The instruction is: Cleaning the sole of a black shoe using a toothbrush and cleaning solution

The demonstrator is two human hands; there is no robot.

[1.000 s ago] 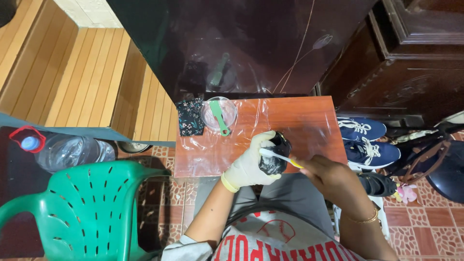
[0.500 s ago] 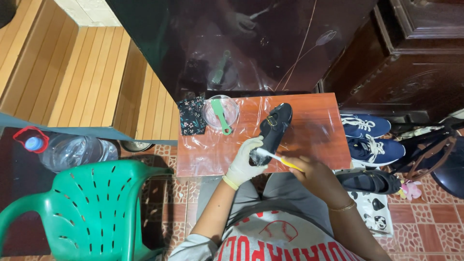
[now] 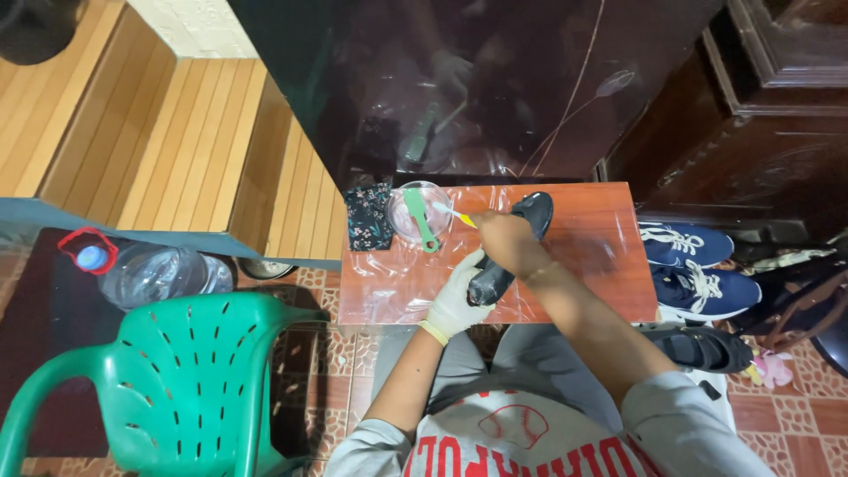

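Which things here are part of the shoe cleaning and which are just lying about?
In use: black shoe held by gloved left hand; toothbrush in right hand, reaching to the clear bowl with green brush.

Lying about: blue sneakers, green chair, water bottle, patterned cloth.

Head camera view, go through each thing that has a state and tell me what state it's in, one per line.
Left hand: gloved, gripping the black shoe.
Right hand: bare, holding the toothbrush.
Black shoe: held tilted over the table.
Toothbrush: head reaching over the bowl.
Bowl: upright, open, green brush inside.
Green brush: lying in the bowl.
Table: covered with clear plastic.
Bottle: on its side, capped.
Chair: unoccupied.
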